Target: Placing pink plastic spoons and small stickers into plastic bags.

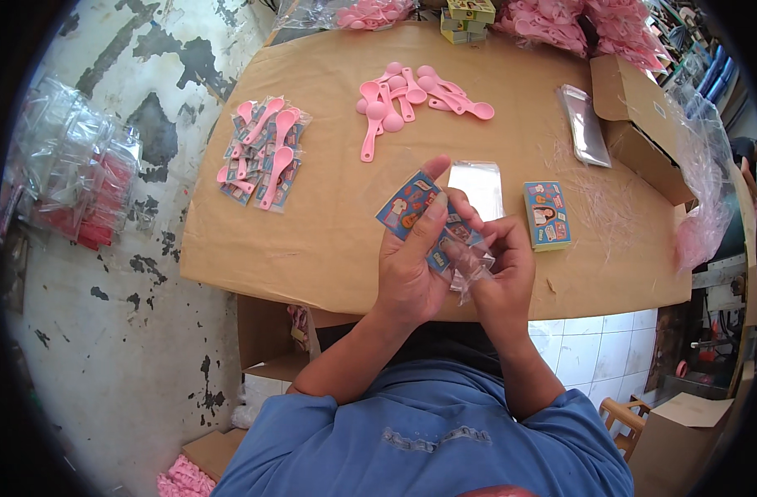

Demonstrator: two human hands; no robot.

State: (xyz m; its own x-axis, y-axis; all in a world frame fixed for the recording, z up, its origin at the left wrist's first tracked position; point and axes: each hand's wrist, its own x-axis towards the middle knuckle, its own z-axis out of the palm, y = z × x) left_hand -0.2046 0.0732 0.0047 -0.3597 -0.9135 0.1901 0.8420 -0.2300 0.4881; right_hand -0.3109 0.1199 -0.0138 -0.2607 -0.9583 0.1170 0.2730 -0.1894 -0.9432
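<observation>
The grip of the left hand (pixel 413 275) pinches a blue card (pixel 402 205) above the tabletop (pixel 312 244), that of the right hand (pixel 509 269) a crumpled clear bag (pixel 468 263) — if the 2 pull unevenly, the thin bag could tear.

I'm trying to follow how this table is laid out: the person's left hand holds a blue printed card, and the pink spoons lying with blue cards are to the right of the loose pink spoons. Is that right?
Not quite: the head view shows the pink spoons lying with blue cards to the left of the loose pink spoons. The left hand does hold a blue printed card.
</observation>
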